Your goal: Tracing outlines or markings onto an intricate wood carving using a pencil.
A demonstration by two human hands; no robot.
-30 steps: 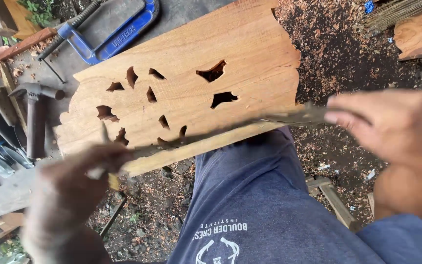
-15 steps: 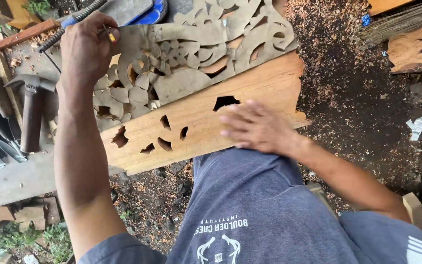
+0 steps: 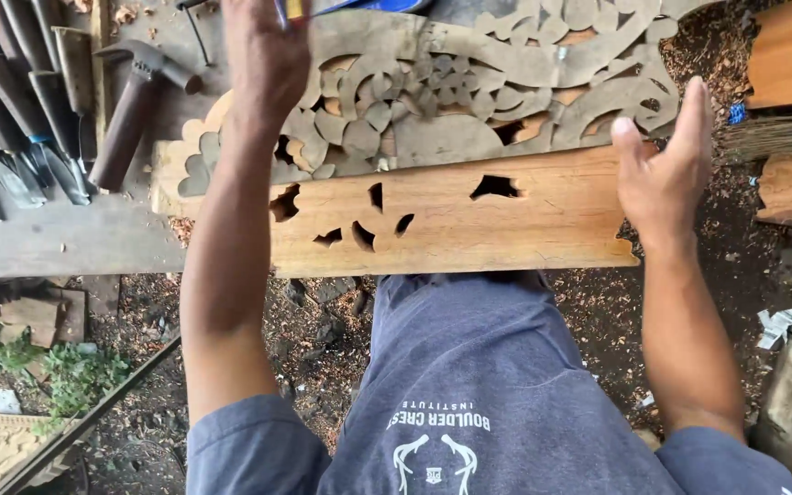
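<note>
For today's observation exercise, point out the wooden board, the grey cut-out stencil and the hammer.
wooden board (image 3: 524,225), head view, bare face below a cut-out hole
grey cut-out stencil (image 3: 442,137), head view, solid middle patch
hammer (image 3: 126,124), head view, handle

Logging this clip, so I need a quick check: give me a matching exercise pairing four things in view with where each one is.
1 hammer
2 gray cut-out pattern sheet
3 left hand
4 right hand

a at the wooden board's right end
b lying over the board's far part
c left of the board, beside the chisels
d pressing on the sheet's upper left

Pairs: 1-c, 2-b, 3-d, 4-a
</note>
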